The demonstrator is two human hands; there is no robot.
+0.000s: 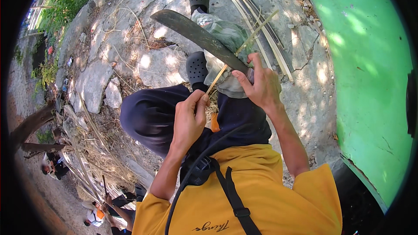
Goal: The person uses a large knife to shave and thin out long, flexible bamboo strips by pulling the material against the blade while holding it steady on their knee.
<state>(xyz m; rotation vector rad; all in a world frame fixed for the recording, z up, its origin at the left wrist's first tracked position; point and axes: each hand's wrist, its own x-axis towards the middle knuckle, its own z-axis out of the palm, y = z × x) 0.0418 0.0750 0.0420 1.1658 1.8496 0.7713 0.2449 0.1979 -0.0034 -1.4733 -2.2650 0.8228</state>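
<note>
My left hand (190, 116) pinches the near end of a thin bamboo strip (216, 79) between thumb and fingers. The strip slants up and to the right, passes behind the machete blade (196, 35), and comes out on its far side. My right hand (264, 85) closes around the base of the machete, thumb and forefinger by the strip; its other fingers are partly hidden. The dark, broad blade points to the upper left. Beneath it, a grey-green cloth (223, 30) covers part of my leg.
Several long split bamboo strips (267, 45) lie on the cracked concrete beyond my right hand. A green wall (361, 61) rises at the right. Dry shavings (109, 161) and poles lie at the lower left, with other people (93, 213) beyond. Something orange (214, 122) sits between my legs.
</note>
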